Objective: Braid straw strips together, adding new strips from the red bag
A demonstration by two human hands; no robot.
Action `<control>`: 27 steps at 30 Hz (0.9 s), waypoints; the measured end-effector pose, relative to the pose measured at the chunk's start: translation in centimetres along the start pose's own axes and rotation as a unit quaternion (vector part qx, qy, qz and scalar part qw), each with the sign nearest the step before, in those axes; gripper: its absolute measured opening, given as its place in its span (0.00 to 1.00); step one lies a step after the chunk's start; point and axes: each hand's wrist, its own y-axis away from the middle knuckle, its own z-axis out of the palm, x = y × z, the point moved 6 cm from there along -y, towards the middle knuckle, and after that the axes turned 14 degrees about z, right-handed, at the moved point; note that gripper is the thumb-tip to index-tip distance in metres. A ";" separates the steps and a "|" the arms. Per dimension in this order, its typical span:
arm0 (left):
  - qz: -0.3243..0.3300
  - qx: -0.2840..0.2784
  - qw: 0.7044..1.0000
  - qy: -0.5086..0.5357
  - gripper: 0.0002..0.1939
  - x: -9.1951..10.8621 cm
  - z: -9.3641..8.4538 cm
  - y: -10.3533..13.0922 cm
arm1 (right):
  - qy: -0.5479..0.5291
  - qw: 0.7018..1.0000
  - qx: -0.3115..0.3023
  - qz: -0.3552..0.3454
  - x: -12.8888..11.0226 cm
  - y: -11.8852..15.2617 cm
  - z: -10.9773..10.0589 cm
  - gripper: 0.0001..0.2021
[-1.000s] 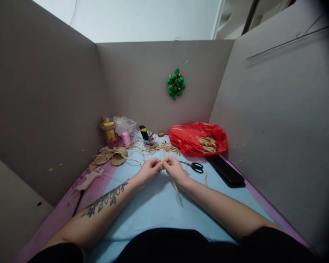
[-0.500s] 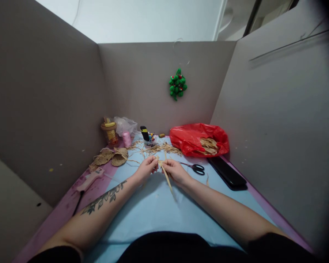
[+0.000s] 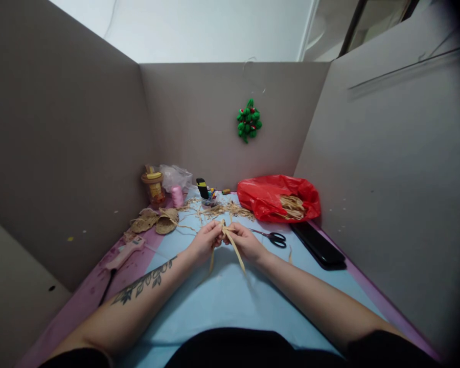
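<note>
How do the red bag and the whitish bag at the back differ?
The red bag is opaque; the whitish bag is see-through.
The red bag looks clearly larger than the whitish bag.
The red bag gapes around dried strips; the whitish bag's contents can't be made out.
Both are crumpled plastic near the back panel.

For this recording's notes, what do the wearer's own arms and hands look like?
The left hand and right hand are ungloved, with no watch or bracelet visible. A dark tattoo of leafy sprigs runs along the left forearm; the right forearm shows no markings. Black sleeves end above both elbows: left sleeve, right sleeve.
</note>
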 end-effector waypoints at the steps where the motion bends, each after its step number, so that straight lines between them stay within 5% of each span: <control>1: 0.001 0.001 1.000 -0.001 0.14 0.0 0.0 0.0 | -0.004 1.000 -0.003 -0.001 0.0 0.0 0.0 0.11; 11: 0.034 -0.029 0.991 -0.126 0.15 0.3 -0.5 -0.2 | -0.031 0.997 0.006 0.067 -0.1 0.1 -0.6 0.12; 23: 0.057 -0.125 0.936 -0.325 0.14 1.1 -0.1 -0.3 | -0.066 0.964 -0.055 0.252 0.8 0.4 -1.6 0.11; 27: 0.101 -0.130 0.907 -0.388 0.13 1.9 0.3 -0.4 | -0.029 0.966 0.001 0.256 0.7 0.5 -2.1 0.10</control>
